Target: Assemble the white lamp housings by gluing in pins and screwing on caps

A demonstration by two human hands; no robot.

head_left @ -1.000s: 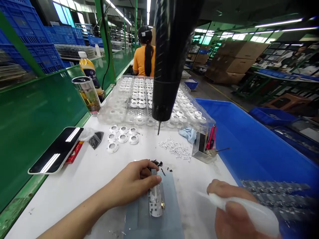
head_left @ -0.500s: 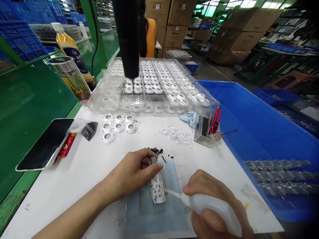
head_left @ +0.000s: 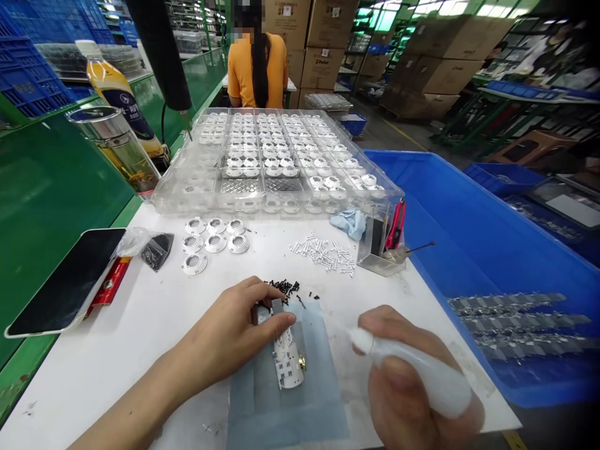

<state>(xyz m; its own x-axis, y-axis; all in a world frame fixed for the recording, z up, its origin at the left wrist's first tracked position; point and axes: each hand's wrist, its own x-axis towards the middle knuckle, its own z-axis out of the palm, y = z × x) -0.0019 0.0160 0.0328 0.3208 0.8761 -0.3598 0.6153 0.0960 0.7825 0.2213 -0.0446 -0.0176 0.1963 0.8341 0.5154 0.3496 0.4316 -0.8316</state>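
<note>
Smooth tabletop [head_left: 337, 290]; rounded translucent bottle [head_left: 435, 379]

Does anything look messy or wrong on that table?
A few black screws lie loose to the right of the black pile near the left hand. They look odd because they're apart from the others. Nothing looks clearly broken.

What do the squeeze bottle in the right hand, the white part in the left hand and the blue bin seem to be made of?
The squeeze bottle looks like plastic: milky, translucent and smooth. The white part may be painted metal or moulded plastic; its matte look leaves this open. Its gold-coloured fitting shines like brass. The blue bin seems moulded plastic: evenly coloured, smooth walls.
</note>
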